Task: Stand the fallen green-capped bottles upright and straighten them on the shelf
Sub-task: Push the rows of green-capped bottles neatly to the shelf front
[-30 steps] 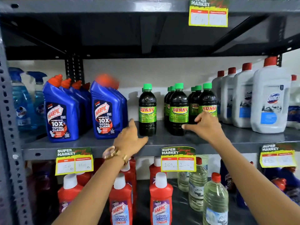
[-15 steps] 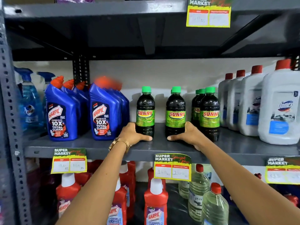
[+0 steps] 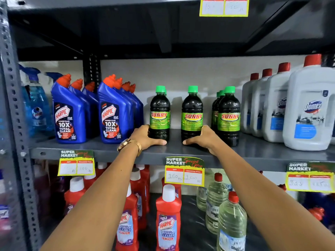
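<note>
Your left hand (image 3: 145,137) is wrapped around the base of the leftmost green-capped bottle (image 3: 159,113), thumb stretched along the shelf (image 3: 253,151) in front of it, and your right hand (image 3: 203,137) grips the base of the middle green-capped bottle (image 3: 192,113) the same way. Both stand upright near the shelf's front edge, apart from each other, with the blue Harpic bottles (image 3: 110,113) just to the left. To the right, a row of green-capped bottles (image 3: 228,115) stands upright beside the white Domex jugs (image 3: 308,109).
</note>
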The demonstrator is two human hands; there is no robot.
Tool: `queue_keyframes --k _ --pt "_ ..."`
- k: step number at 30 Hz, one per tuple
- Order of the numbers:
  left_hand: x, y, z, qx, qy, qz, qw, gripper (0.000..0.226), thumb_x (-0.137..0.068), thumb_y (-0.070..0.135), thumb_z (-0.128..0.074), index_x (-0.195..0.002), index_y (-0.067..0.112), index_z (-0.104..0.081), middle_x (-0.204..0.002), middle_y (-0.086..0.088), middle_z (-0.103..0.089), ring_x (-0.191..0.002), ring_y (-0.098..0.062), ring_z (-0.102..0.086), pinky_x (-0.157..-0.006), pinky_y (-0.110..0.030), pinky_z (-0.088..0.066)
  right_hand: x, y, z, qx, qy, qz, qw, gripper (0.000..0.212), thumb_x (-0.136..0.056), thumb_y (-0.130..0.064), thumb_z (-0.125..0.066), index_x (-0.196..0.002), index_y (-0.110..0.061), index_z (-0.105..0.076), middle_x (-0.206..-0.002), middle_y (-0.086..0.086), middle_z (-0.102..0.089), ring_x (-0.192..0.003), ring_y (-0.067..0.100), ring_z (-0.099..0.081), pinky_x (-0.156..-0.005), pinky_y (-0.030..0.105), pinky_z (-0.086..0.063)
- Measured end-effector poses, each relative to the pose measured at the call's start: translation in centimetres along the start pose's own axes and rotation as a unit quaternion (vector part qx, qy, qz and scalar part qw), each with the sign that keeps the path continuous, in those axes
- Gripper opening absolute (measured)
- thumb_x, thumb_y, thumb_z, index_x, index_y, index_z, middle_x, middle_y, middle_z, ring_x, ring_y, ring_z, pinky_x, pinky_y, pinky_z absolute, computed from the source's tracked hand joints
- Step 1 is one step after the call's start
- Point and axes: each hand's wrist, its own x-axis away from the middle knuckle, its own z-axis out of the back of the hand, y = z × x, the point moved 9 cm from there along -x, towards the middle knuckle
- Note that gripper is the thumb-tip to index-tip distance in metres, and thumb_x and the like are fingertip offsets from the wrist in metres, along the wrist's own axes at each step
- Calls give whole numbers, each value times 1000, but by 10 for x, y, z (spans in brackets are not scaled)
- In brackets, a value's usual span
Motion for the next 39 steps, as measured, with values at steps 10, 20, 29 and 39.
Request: queue_keyframes --k 10,20,29,39 --pt "-4 -2 -2 -31 -5 -8 999 75 -63 51 -83 -126 19 -57 -125 -8 -64 -119 -25 -55 -105 -43 -44 -2 0 0 23 14 3 1000 63 -63 -17 -89 -110 -7 -48 -113 11 -59 -99 24 -55 -79 29 -42" --pt "22 20 23 18 151 -89 984 94 -64 36 -87 -139 12 -36 -136 -14 -49 -123 -27 -48 -105 -44 -41 41 -2 26 38 -63 27 997 45 -67 -29 -88 -102 -13 -65 -95 4 -73 -90 17 -67 -86 29 -53" --pt "32 64 -28 47 -20 -134 990 55 -78 34 -77 -126 14 -57 -113 -6 -68 -97 -16 -68 -86 -28 -56 39 38 150 19 213 8 977 92 -54 -37 -93 -126 -6 -45 -122 12 -53 -115 28 -54 -91 39 -47" --pt "-11 74 -81 38 -73 -42 996 75 -70 32 -84 -131 8 -49 -131 -10 -60 -119 -25 -56 -107 -42 -42 9 47 115 -3 2 28 1000 42 -59 -17 -92 -88 -23 -62 -99 2 -72 -90 12 -64 -77 21 -47"
